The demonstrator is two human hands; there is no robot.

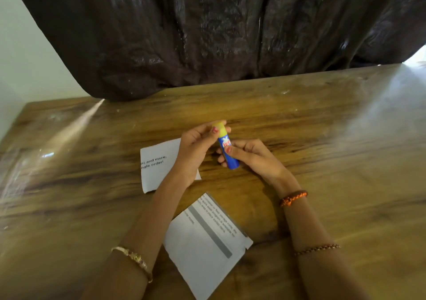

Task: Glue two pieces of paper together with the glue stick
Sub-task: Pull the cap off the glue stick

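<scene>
the right hand (252,159) grips the blue glue stick (228,153) while the left hand (196,147) pinches its yellow cap (219,128). one paper piece (156,163) lies left of the stick, another (205,237) nearer the person.

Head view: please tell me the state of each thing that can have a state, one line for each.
Glue stick: capped, held above the table, tilted.
Cap: on the stick, pinched by the left hand.
Left hand: grips the cap.
Right hand: grips the blue body.
Far paper: flat on the table, partly under the left hand.
Near paper: flat on the table, untouched.
</scene>
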